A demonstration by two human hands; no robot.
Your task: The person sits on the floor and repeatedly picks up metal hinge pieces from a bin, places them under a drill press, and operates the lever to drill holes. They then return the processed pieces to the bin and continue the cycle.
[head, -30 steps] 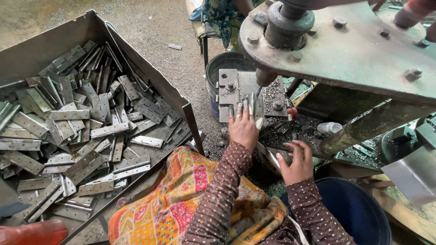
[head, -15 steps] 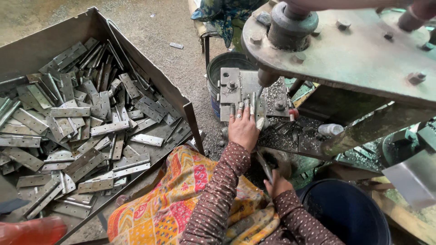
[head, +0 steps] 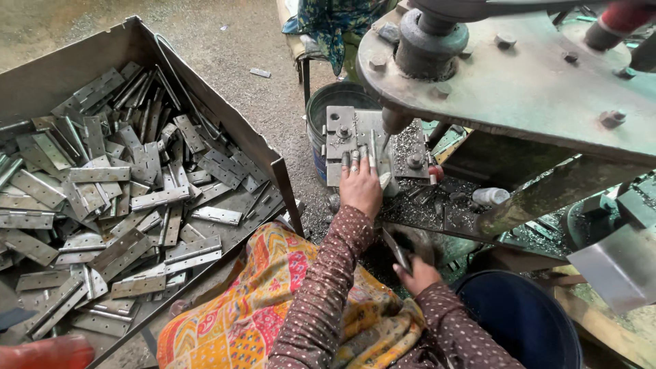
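The left hand [head: 360,189] lies flat, fingers spread, on the metal plate [head: 355,140] just under the drill bit [head: 387,140]. Keep fingers clear of it. Below the drill, the right hand [head: 417,275] grips a hinge piece [head: 396,249].

Hinge plates [head: 123,205]: bare grey metal, dull sheen, some smudged. Their bin [head: 225,130] left of the press: sheet metal, matt, scuffed. Press head [head: 519,75]: thick steel, greenish worn coating, rough, rusty bolts. Jig plate [head: 342,137] under the press head: grey metal, gritty with swarf (shiny chips all around). Left hand [head: 360,188] rests on it; right hand [head: 417,273] grips a dark metal piece [head: 396,249]. Sleeves: dotted brown cloth. Lap cloth [head: 273,301]: printed fabric, matt. Blue bucket [head: 526,321] right of it: plastic, smooth.
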